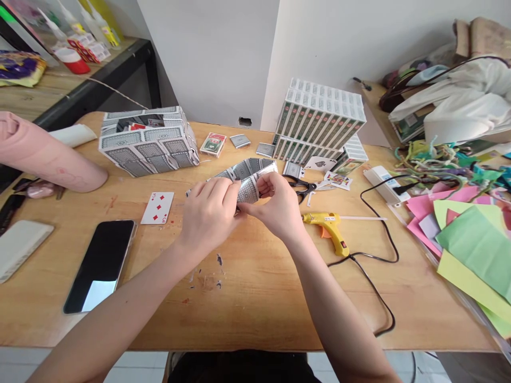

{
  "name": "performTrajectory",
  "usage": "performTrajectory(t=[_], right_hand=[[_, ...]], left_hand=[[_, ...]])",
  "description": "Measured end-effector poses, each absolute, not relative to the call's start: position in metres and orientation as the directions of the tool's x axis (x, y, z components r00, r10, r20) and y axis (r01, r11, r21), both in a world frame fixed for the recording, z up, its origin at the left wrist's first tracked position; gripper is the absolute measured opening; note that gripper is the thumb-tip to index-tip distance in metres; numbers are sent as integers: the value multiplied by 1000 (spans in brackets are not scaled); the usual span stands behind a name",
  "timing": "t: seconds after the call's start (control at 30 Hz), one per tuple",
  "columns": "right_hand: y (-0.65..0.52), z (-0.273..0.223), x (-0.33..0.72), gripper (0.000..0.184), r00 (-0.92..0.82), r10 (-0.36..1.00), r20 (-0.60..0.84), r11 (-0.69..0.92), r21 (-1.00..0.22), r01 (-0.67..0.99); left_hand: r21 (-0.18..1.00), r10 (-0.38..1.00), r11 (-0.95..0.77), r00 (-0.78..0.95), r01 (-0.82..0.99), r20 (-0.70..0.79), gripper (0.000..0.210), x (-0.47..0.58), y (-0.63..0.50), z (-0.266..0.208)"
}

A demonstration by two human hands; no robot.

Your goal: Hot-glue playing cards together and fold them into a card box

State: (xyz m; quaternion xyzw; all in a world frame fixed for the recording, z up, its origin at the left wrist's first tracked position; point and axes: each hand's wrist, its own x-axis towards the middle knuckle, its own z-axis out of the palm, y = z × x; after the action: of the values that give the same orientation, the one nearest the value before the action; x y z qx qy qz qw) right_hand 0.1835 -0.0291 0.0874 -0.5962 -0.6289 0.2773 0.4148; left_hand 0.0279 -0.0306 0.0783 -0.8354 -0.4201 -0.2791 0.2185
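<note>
Both hands grip a small structure of joined playing cards [250,187] with patterned grey backs, held over the middle of the table. My left hand [209,210] is closed round its left side. On the right edge, my right hand [279,205] pinches a card with thumb and fingers. Where the fingertips meet the cards is partly hidden. A yellow hot glue gun [329,227] lies right of my right hand, with black-handled scissors [303,186] behind it. Left of my left hand a three of diamonds card [157,208] lies face up.
At the back left stands a larger box built of cards [147,141]; a card pack [213,144] is beside it. Stacked card packs [319,119] rise at the back right. A phone [101,266] lies front left, a black cord [389,303] front right, coloured paper [471,250] far right.
</note>
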Motion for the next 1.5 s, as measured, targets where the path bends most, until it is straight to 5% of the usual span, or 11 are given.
performTrajectory(t=[0.73,1.03,1.27,1.5], right_hand=[[-34,84,177,44,89,981,173,108,-866,487],[-36,80,162,56,92,918,385,242,-730,639],[-29,75,168,50,82,897,434,264,-676,688],[-23,68,173,49,88,862,499,275,-607,745]], left_hand=[[-121,584,-538,473,834,660,21,29,-30,77],[-116,569,-549,472,828,673,27,24,-30,74],[-24,694,-486,403,874,597,43,25,-43,72],[30,564,-565,360,824,743,41,28,-34,44]])
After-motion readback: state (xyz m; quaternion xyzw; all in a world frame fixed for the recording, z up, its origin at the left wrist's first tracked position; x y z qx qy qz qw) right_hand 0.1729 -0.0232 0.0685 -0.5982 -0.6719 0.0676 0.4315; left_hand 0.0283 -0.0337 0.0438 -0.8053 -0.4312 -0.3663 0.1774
